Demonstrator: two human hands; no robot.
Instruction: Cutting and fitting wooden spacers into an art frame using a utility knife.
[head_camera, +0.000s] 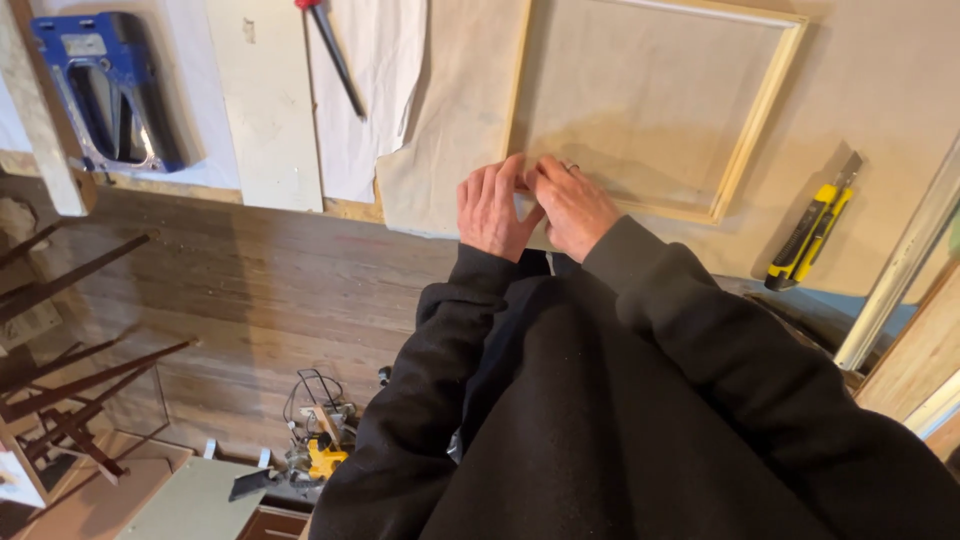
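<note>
Canvas cloth (650, 100) lies spread on the worktop (900, 110) with a square wooden stretcher frame (762, 110) resting on top of it, and both hands meet at the frame's near left corner. The left hand (492, 212) and right hand (572, 205) have their fingers (515, 175) pinched on the cloth edge there, apparently folding it over the bar. Judged from this view, the cloth on the other sides lies flat and unfastened, while the blue staple gun (105, 90) and yellow utility knife (810, 230) sit untouched, well apart.
</note>
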